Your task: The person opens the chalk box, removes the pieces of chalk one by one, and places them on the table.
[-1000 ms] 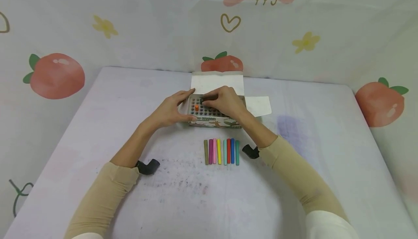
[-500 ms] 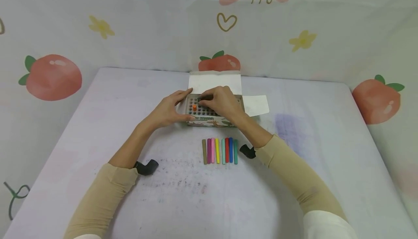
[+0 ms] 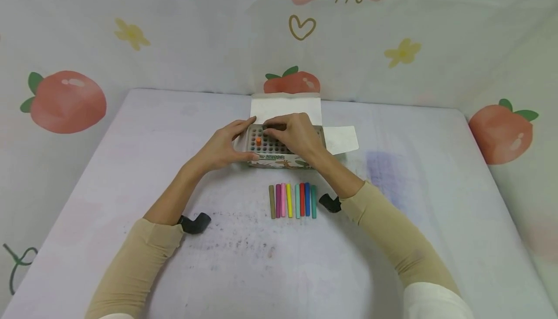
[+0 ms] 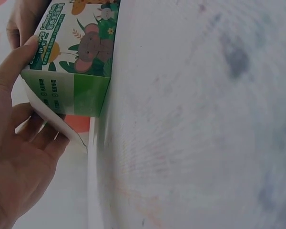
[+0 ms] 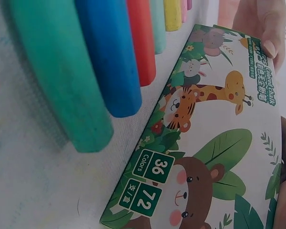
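Observation:
An open chalk box with a perforated tray sits near the table's back edge. My left hand grips its left end, thumb on the front edge and a finger at the back corner; in the left wrist view other fingers lie behind a side flap. Over the tray's back left, my right hand pinches a dark chalk stick, mostly hidden by the fingers. An orange chalk stick pokes up from a hole nearby. The right hand covers much of the tray.
Several coloured chalk sticks, among them a yellow one and a blue one, lie side by side in front of the box. Its white lid stands raised behind; a white flap sticks out right. Purple smudges mark the table.
My right fingers have shifted slightly towards the back of the tray with the dark chalk stick. The left hand keeps its grip on the box. The head view has drifted a little.

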The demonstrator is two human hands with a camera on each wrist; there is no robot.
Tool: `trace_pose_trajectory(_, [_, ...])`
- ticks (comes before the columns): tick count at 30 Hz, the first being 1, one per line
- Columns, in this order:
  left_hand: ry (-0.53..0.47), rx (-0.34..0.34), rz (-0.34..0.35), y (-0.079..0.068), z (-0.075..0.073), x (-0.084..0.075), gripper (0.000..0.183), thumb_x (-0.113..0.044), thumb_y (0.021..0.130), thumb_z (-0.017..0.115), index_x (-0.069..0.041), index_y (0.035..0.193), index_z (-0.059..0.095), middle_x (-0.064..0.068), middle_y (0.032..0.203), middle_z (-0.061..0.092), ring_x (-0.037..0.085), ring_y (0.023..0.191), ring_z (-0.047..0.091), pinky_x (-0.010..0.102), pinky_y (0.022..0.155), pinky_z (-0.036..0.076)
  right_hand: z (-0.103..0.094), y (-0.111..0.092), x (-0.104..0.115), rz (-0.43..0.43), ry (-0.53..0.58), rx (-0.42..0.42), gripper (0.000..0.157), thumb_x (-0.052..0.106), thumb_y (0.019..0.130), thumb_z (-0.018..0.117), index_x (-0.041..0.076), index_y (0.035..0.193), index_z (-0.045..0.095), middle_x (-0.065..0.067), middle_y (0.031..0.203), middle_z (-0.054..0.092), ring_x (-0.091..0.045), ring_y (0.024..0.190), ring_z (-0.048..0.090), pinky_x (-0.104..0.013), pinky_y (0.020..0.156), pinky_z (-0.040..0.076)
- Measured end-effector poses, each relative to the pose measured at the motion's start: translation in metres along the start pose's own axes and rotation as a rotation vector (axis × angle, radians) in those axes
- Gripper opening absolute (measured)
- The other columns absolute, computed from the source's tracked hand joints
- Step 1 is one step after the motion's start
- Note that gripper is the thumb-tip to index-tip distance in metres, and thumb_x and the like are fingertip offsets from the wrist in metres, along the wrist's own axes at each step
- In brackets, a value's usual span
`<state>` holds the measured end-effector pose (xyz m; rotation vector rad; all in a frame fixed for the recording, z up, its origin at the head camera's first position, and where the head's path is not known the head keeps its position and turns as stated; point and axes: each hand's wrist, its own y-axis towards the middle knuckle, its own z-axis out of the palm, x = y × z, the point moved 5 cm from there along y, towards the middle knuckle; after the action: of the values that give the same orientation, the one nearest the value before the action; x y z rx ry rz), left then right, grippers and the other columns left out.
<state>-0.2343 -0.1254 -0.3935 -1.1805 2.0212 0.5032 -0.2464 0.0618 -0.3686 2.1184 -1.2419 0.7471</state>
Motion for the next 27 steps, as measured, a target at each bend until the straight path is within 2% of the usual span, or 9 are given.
trace_pose_trajectory(9, [0.005,-0.002,0.008,0.000,0.001,0.000,0.100,-0.031,0.077,0.087,-0.017,0.158,0.030,0.012,0.150,0.042,0.029,0.140,0.037,0.051,0.113,0.030,-0.006,-0.002,0.002,-0.051,0.033,-0.107,0.023,0.022,0.093,0.072,0.008,0.111,0.077,-0.004,0.104,0.075,-0.013,0.081,0.067,-0.026,0.074,0.053])
trace_pose_trajectory(19, [0.012,-0.012,0.010,0.000,0.001,0.001,0.100,-0.031,0.077,0.087,-0.018,0.157,0.030,0.012,0.149,0.043,0.030,0.140,0.036,0.052,0.113,0.031,-0.014,-0.008,0.001,-0.091,0.192,-0.216,0.022,0.020,0.093,0.072,0.009,0.111,0.075,-0.002,0.103,0.074,-0.011,0.072,0.066,-0.024,0.065,0.052])
trace_pose_trajectory(22, [0.010,-0.017,0.015,0.000,0.001,0.002,0.100,-0.030,0.077,0.088,-0.017,0.157,0.030,0.012,0.148,0.044,0.030,0.139,0.038,0.052,0.112,0.031,-0.016,-0.010,0.002,-0.101,0.260,-0.222,0.021,0.019,0.093,0.072,0.008,0.111,0.075,-0.003,0.102,0.074,-0.016,0.071,0.067,-0.025,0.063,0.051])
trace_pose_trajectory(27, [-0.002,-0.014,0.024,0.001,0.000,0.001,0.099,-0.031,0.077,0.087,-0.017,0.157,0.030,0.012,0.149,0.043,0.029,0.139,0.037,0.051,0.113,0.031,-0.021,-0.013,0.004,-0.095,0.339,-0.224,0.020,0.014,0.093,0.071,0.005,0.110,0.074,-0.007,0.102,0.073,-0.018,0.074,0.066,-0.026,0.068,0.053])
